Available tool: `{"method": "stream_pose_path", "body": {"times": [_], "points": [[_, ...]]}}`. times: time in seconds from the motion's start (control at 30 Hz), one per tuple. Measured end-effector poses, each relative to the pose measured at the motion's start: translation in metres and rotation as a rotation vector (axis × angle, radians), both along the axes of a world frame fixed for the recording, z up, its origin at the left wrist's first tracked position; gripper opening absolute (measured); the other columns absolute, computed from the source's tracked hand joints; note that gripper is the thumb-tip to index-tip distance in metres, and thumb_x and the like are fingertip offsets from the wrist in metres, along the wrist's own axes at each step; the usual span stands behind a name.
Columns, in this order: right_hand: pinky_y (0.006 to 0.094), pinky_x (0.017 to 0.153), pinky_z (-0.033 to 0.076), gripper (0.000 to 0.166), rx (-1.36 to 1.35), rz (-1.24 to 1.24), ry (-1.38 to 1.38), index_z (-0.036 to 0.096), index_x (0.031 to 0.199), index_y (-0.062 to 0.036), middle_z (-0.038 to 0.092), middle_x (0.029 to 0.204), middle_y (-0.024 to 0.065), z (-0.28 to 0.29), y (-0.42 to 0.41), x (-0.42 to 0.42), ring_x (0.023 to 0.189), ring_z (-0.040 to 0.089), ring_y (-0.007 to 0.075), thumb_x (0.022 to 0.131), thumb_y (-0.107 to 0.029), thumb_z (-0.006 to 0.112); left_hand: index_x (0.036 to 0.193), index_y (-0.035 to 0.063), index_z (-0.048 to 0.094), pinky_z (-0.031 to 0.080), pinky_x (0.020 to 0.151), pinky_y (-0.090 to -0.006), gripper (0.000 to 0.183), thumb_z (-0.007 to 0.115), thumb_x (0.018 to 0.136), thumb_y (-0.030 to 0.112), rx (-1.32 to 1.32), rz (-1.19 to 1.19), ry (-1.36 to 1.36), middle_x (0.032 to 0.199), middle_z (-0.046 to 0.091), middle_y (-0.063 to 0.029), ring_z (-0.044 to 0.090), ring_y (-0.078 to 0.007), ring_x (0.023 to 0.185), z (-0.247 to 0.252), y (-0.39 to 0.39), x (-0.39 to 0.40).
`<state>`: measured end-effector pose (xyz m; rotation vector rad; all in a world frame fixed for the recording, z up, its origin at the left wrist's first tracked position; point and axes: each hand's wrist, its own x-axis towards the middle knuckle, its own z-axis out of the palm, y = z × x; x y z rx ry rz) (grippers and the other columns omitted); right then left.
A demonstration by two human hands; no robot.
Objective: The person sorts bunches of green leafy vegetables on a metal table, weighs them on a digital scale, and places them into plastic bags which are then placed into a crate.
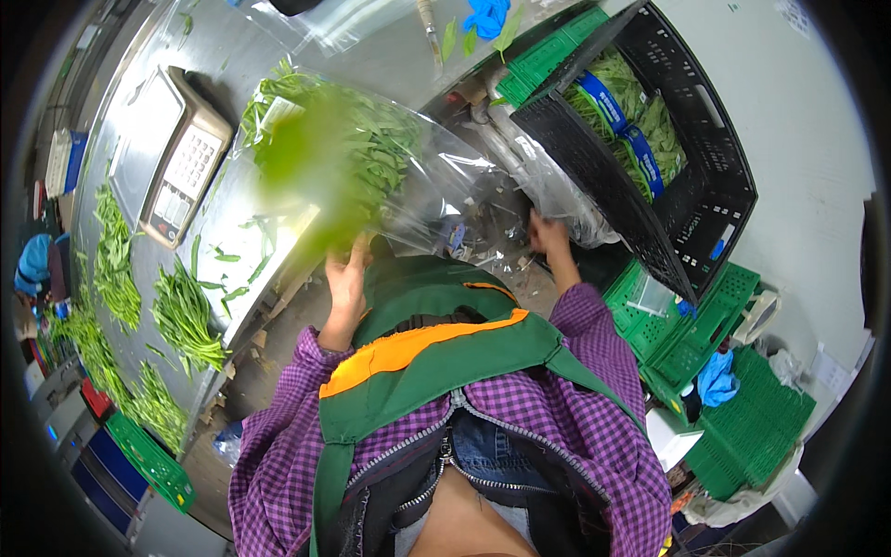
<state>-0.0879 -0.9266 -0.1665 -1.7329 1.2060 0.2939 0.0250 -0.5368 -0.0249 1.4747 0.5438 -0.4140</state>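
My left hand (344,275) is at the edge of the steel table, its fingers raised. A blurred green leafy shape (303,163) crosses just above its fingertips, so I cannot tell what they hold. Behind the blur, a heap of leafy greens (376,136) lies on a sheet of clear plastic film (449,163) that hangs over the table edge. To the right, my right hand (548,235) reaches down with curled fingers beside a bundle of clear plastic bags (557,184). Its fingertips are blurred; whether they grip anything is unclear.
A weighing scale (177,163) stands on the steel table (271,188). Bunches of greens (182,313) lie nearer the left edge. At right, a black crate (717,146) holds banded greens (637,125), above green crates (686,341). Scraps litter the floor (498,237).
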Motion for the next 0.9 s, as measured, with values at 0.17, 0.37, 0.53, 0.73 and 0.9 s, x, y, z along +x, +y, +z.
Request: {"method": "stream_pose_path", "body": {"times": [0.17,0.37,0.53,0.73,0.9], "points": [[0.0238,0.056,0.044,0.047,0.315,0.238,-0.217,0.069,0.081,-0.0018,0.068,0.073,0.0033,0.149,0.040,0.177,0.062,0.059,0.0111,0.089,-0.047,0.062,0.111,0.0076,0.059,0.050,0.079,-0.0294,0.026,0.061,0.094,0.028,-0.230,0.025,0.180,0.102,0.063,-0.0030,0.059,-0.0125,0.087,-0.030,-0.013,-0.018],[0.0223,0.064,0.046,0.023,0.501,0.614,-0.287,0.071,0.095,-0.0028,0.070,0.084,0.0007,0.128,0.056,0.204,0.074,0.062,0.0080,0.089,-0.025,0.066,0.110,0.0015,0.061,0.048,0.079,-0.0281,0.034,0.059,0.095,0.032,-0.264,0.181,0.164,0.099,0.064,-0.0072,0.058,-0.0142,0.085,-0.009,-0.007,-0.023],[0.0235,0.063,0.046,0.020,0.492,0.651,-0.271,0.070,0.093,-0.0028,0.069,0.081,0.0020,0.143,0.071,0.186,0.069,0.060,0.0078,0.091,-0.022,0.064,0.099,0.0060,0.064,0.044,0.073,-0.0225,0.023,0.060,0.094,0.028,-0.096,-0.004,0.076,0.087,0.062,0.0007,0.057,-0.0091,0.079,-0.025,-0.026,-0.012],[0.0241,0.063,0.048,0.021,0.609,0.786,-0.259,0.068,0.099,-0.0008,0.070,0.084,0.0034,0.161,0.055,0.168,0.067,0.058,0.0078,0.094,-0.020,0.061,0.099,0.0056,0.064,0.042,0.068,-0.0231,0.015,0.055,0.095,0.017,-0.369,0.186,-0.024,0.083,0.058,0.0002,0.054,-0.0103,0.076,0.004,0.039,-0.051],[0.0331,0.079,0.052,0.041,0.042,0.863,-0.483,0.056,0.124,-0.0044,0.064,0.108,0.0105,0.130,0.061,0.149,0.091,0.063,0.0221,0.086,-0.013,0.068,0.117,0.0012,0.060,0.047,0.078,-0.0244,0.025,0.057,0.094,0.012,-0.123,0.227,-0.214,0.092,0.060,-0.0027,0.057,-0.0124,0.083,-0.010,0.076,-0.063]]}}
